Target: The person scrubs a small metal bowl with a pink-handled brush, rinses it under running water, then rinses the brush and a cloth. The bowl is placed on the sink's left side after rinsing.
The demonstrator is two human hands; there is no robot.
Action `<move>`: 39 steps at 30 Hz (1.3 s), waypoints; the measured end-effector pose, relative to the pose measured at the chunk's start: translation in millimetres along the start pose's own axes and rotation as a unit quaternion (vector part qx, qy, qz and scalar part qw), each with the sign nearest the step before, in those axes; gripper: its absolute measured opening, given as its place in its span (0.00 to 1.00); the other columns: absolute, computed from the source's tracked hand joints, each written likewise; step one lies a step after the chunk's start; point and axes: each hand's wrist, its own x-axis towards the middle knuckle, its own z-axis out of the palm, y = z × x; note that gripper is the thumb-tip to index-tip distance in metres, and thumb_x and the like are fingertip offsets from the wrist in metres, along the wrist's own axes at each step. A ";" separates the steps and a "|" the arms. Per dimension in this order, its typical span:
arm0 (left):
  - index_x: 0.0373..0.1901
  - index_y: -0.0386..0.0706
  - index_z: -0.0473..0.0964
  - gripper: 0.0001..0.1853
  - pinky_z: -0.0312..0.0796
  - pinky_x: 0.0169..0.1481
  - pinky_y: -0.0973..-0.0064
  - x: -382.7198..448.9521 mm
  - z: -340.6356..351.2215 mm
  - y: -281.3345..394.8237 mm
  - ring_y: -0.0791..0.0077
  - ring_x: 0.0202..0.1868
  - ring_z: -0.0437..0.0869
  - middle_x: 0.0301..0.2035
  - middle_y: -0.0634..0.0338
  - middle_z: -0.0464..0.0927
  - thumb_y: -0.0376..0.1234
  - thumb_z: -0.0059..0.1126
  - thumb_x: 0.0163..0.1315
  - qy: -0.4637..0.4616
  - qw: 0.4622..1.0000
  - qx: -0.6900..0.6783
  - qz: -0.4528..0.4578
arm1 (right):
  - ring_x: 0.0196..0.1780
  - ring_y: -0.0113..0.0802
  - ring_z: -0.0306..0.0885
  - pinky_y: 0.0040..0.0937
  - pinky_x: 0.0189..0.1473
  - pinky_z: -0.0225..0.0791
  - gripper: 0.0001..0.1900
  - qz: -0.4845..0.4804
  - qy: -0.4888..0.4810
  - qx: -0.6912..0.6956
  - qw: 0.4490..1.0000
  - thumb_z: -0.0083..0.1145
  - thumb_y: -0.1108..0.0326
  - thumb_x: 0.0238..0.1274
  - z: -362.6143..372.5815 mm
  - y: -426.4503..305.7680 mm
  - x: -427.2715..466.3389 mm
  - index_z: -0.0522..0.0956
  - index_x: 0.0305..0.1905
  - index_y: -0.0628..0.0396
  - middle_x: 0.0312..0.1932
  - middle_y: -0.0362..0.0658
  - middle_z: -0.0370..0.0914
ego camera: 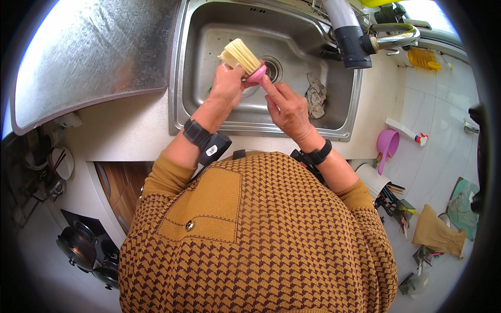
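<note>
Over the stainless-steel sink (242,124) I hold a short-handled brush with a pink collar (257,74) and a thick head of cream bristles or strips (240,55). My right hand (289,105) grips the handle, its index finger stretched along it towards the collar. The fingers of my left hand (227,84) are around the lower part of the brush head, just beside the collar. The brush head points up and to the left. Behind it the round drain (274,69) is partly covered. A crumpled grey rag (316,96) lies on the sink floor at the right.
A chrome tap (395,37) with a dark spout end (353,49) reaches over the sink's back right. A large metal sheet or panel (98,58) stands left of the sink. On the right are a pink ladle (387,143) and a utensil holder (370,178). Pots (78,248) sit at lower left.
</note>
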 end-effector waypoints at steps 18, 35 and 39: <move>0.64 0.34 0.62 0.26 0.72 0.66 0.53 -3.6 -5.7 3.8 0.55 0.59 0.78 0.58 0.44 0.74 0.24 0.47 0.63 -0.087 0.993 -0.080 -0.011 | 0.27 0.41 0.76 0.37 0.27 0.71 0.28 0.016 -0.013 -0.073 0.997 0.62 0.73 0.55 -2.9 2.2 2.2 0.75 0.64 0.49 0.35 0.41 0.75; 0.59 0.32 0.67 0.18 0.78 0.58 0.58 2.7 0.0 1.2 0.54 0.56 0.81 0.50 0.42 0.80 0.32 0.34 0.75 0.055 0.998 -0.001 -0.008 | 0.33 0.49 0.77 0.40 0.34 0.73 0.34 0.067 -0.074 0.126 0.987 0.59 0.73 0.58 -4.3 -11.1 -4.8 0.66 0.71 0.51 0.37 0.51 0.75; 0.62 0.33 0.65 0.24 0.72 0.64 0.54 3.9 -5.3 9.9 0.52 0.60 0.78 0.56 0.41 0.76 0.41 0.28 0.77 -0.039 0.990 -0.126 -0.040 | 0.33 0.51 0.76 0.41 0.35 0.72 0.33 0.079 -0.059 0.116 0.988 0.58 0.73 0.59 -1.1 -9.4 -3.1 0.64 0.72 0.57 0.37 0.52 0.75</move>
